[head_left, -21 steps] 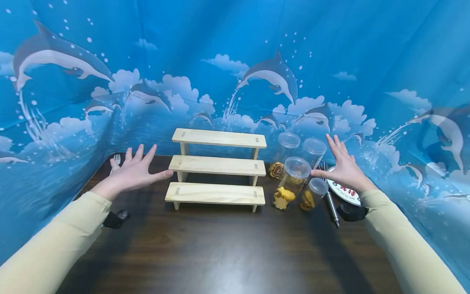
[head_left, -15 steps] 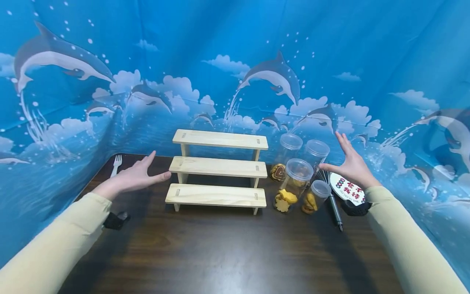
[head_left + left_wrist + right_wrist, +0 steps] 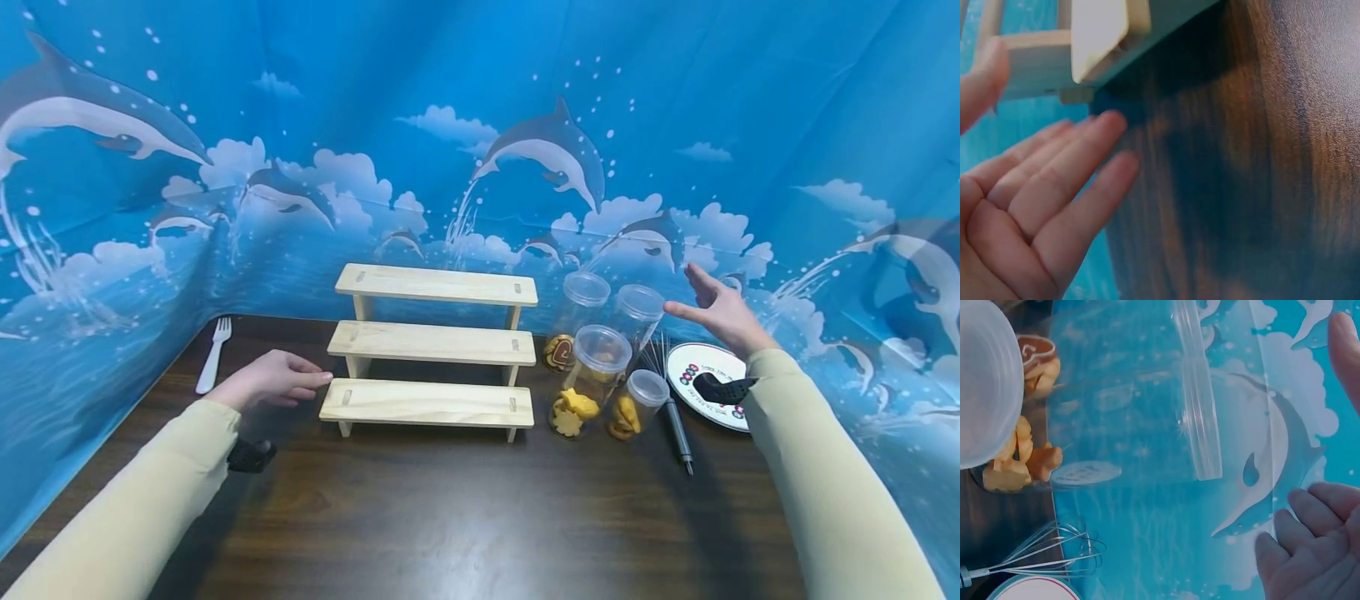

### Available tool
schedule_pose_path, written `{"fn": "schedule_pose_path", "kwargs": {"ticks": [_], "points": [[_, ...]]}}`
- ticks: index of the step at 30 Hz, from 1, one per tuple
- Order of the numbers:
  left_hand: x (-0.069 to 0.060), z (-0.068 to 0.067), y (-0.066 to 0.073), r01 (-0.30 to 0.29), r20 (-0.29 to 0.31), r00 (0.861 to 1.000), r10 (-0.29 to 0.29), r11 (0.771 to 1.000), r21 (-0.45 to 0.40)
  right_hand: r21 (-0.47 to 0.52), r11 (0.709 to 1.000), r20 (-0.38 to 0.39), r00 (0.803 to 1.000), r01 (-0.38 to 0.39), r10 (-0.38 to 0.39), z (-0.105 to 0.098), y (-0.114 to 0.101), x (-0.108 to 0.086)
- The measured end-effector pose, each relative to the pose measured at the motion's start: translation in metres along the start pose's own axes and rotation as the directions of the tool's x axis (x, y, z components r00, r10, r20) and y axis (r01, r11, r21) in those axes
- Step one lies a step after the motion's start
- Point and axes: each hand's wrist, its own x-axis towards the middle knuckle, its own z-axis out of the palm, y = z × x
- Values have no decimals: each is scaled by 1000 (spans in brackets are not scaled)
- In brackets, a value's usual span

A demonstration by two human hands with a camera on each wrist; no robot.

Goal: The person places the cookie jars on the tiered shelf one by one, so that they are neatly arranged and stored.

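A three-tier pale wooden stand (image 3: 427, 404) occupies the middle of the table in the head view. My left hand (image 3: 273, 382) hovers at the left end of its lowest step, fingers extended and thumb apart, gripping nothing; I cannot tell whether a fingertip touches the wood. The left wrist view also shows the stand's end (image 3: 1097, 40) beyond that hand. My right hand (image 3: 720, 312) is raised with relaxed fingers, holding nothing, right of several clear lidded jars. A large front jar (image 3: 600, 354) contains yellow cookies; a smaller jar (image 3: 647, 390) stands beside it.
A whisk (image 3: 679, 437) lies right of the jars, its wires partly behind them. Further right is a round white plate (image 3: 690, 367) with red lettering, partly covered by the right wrist camera. A white fork (image 3: 212, 362) lies far left. A dolphin-print curtain (image 3: 450, 192) hangs behind the table.
My left hand has lowered and turned from spread fingers toward the stand's lowest step. My right hand has shifted slightly right, with its fingers less spread. The head view has turned a little.
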Motion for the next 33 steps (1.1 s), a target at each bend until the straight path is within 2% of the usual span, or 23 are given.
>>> {"fn": "schedule_pose_path", "kwargs": {"ticks": [5, 11, 20, 27, 33], "points": [[7, 4, -12, 53, 70, 997, -44, 990, -129, 29, 1000, 69, 998, -3, 1, 2, 3, 10], [14, 17, -20, 94, 73, 994, -79, 969, -227, 31, 999, 125, 992, 5, -9, 12, 11, 20], [19, 21, -18, 140, 87, 989, -117, 923, -357, 62, 997, 63, 997, -37, 33, 20, 17, 28], [19, 23, -19, 137, 88, 990, -112, 914, -381, -4, 997, 66, 995, -72, 72, 29, 18, 30], [19, 24, -21, 139, 91, 990, -111, 896, -421, -5, 994, 11, 994, -106, 106, 38, 16, 33]]}}
